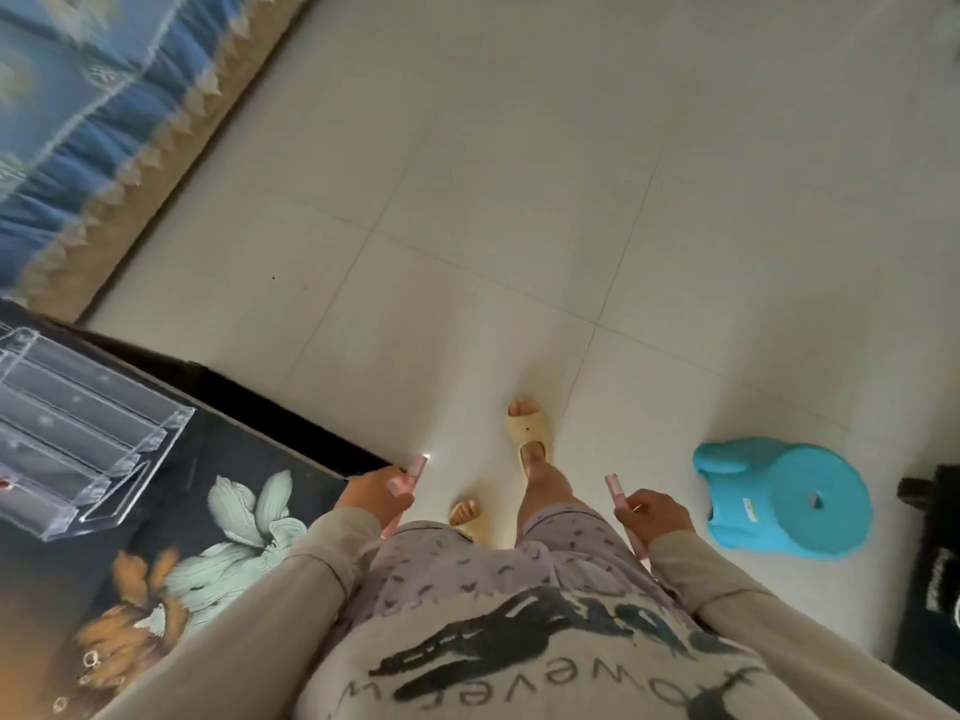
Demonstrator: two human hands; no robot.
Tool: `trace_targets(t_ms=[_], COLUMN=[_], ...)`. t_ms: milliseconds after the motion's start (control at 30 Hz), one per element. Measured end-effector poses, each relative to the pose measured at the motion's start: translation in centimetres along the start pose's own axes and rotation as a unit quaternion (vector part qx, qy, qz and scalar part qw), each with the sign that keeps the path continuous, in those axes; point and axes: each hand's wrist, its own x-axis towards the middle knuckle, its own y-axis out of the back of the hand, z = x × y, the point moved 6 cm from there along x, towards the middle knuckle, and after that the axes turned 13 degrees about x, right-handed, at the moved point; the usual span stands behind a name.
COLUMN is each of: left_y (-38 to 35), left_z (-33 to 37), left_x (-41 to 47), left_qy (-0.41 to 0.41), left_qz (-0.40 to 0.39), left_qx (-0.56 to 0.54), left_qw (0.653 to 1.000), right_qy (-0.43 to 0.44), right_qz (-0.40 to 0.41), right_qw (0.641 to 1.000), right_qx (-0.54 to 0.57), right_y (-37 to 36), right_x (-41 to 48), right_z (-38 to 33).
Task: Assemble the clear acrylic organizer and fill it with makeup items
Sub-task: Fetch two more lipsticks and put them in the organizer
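The clear acrylic organizer (78,433), a stepped rack with several tiers, stands on the dark flower-print table (218,517) at the left. Something small and red shows in its lowest tier at the frame's edge. My left hand (376,493) grips a slim pink makeup tube (415,467) just past the table's right corner. My right hand (652,514) holds a second pink tube (615,491), which points up and away over the floor. Both hands hang in front of my body, well to the right of the organizer.
A blue plastic stool (784,493) lies on the tiled floor (519,200) to the right. A dark object (935,553) sits at the right edge. A bed with a blue cover (78,122) fills the upper left. My feet in yellow slippers (530,433) stand between table and stool.
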Motion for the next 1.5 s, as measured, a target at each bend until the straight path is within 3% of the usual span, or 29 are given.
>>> trace_targets(t_ms=[267,567,867,1000,1200,1500], left_y=[0.3,0.2,5.9,10.2,16.1,18.2], left_z=[-0.6,1.5,-2.4,-6.2,-12.2,-14.9], left_x=[0.4,0.5,5.5,7.8,9.5,10.7], left_qy=[0.158,0.264,0.285,0.286,0.283,0.324], left_qz=[-0.036,-0.023,-0.02,0.026,0.06,0.062], left_qx=[-0.208,-0.382,-0.421,-0.463,-0.47,-0.559], left_qw=[0.965,0.885,0.861,0.838,0.834,0.76], right_qy=[0.152,0.249,0.256,0.25,0.273,0.343], right_qz=[-0.051,-0.101,-0.134,-0.129,-0.11,-0.135], right_qw=[0.982,0.947,0.925,0.911,0.894,0.843], right_qx=[-0.095,-0.177,-0.249,-0.301,-0.338,-0.391], right_y=[7.5,9.4,6.8,6.1,4.4,-1.0], right_x=[9.1,13.6,16.2,16.9,17.4,17.5], right_z=[-14.8,-27.9,-36.3,-40.6,-48.0,-59.9])
